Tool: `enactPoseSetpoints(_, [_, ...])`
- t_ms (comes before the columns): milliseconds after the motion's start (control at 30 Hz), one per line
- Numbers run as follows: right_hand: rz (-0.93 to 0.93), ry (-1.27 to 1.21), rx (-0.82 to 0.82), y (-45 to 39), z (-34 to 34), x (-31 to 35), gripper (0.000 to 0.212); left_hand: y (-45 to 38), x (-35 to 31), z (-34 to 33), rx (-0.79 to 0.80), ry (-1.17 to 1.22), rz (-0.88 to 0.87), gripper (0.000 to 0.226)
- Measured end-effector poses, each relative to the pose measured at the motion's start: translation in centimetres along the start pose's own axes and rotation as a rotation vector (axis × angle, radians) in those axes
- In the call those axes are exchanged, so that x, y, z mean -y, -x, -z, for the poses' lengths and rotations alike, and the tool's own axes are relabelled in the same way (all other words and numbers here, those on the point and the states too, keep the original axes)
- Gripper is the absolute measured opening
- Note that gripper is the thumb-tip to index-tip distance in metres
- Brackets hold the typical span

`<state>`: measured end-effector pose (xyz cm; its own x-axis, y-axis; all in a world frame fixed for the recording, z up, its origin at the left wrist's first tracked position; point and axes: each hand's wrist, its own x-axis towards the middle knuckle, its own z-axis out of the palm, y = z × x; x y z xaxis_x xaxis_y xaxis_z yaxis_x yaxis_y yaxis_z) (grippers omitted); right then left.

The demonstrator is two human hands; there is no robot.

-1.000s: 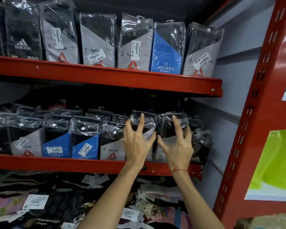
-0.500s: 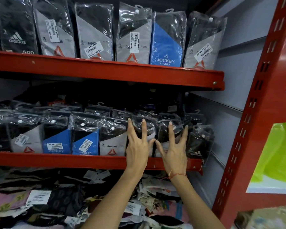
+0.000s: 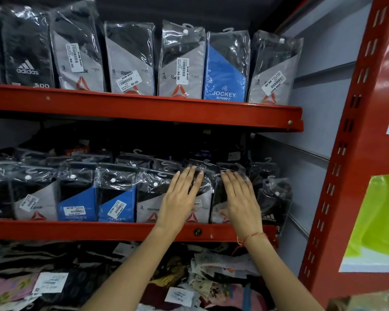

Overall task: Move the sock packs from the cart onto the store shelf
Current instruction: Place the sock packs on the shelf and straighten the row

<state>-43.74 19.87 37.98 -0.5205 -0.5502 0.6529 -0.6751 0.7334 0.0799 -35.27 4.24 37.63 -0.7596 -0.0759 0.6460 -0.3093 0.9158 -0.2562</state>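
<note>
Both hands lie flat and open on the sock packs (image 3: 200, 198) at the right of the middle shelf (image 3: 99, 230) — left hand (image 3: 180, 198) on a grey pack, right hand (image 3: 239, 198) on the one beside it — apparently pressing them upright into the row. The next move likely calls for fetching more from the cart, which is not in view. The row looks nearly full, and an Adidas pack (image 3: 274, 203) leans at the far right — little room left.

Both flat hands, left (image 3: 180, 199) and right (image 3: 239, 198), press shelved sock packs (image 3: 195, 187)
</note>
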Motion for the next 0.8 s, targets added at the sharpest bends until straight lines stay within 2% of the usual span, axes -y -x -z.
enactPoseSetpoints(133, [0.017,0.041,-0.013,-0.2,0.6,0.2,0.112,0.0,0.8,0.5,-0.030,-0.040,-0.064,0.120])
enactPoseSetpoints(233, [0.111,0.001,-0.034,-0.9,2.1,1.8,0.113,0.5,2.8,1.8,-0.094,-0.014,-0.090,0.117])
enactPoseSetpoints(333, [0.281,-0.127,0.027,-2.0,3.5,5.4,0.108,2.2,7.7,3.3,-0.105,-0.018,-0.043,0.116])
enactPoseSetpoints(433, [0.370,-0.212,0.071,-3.4,4.1,9.7,0.102,4.0,13.7,4.3,-0.019,-0.065,0.040,0.117])
enactPoseSetpoints(600, [0.293,-0.142,0.125,-5.4,2.6,14.8,0.102,5.7,19.1,3.6,0.175,-0.016,0.009,0.109])
enactPoseSetpoints(667, [0.238,-0.049,0.078,-4.9,1.4,15.6,0.108,6.3,19.4,3.0,0.131,-0.037,-0.003,0.109])
enactPoseSetpoints(800, [0.222,-0.063,-0.058,-4.5,-0.8,15.9,0.098,6.5,19.9,1.0,0.034,-0.037,-0.010,0.110])
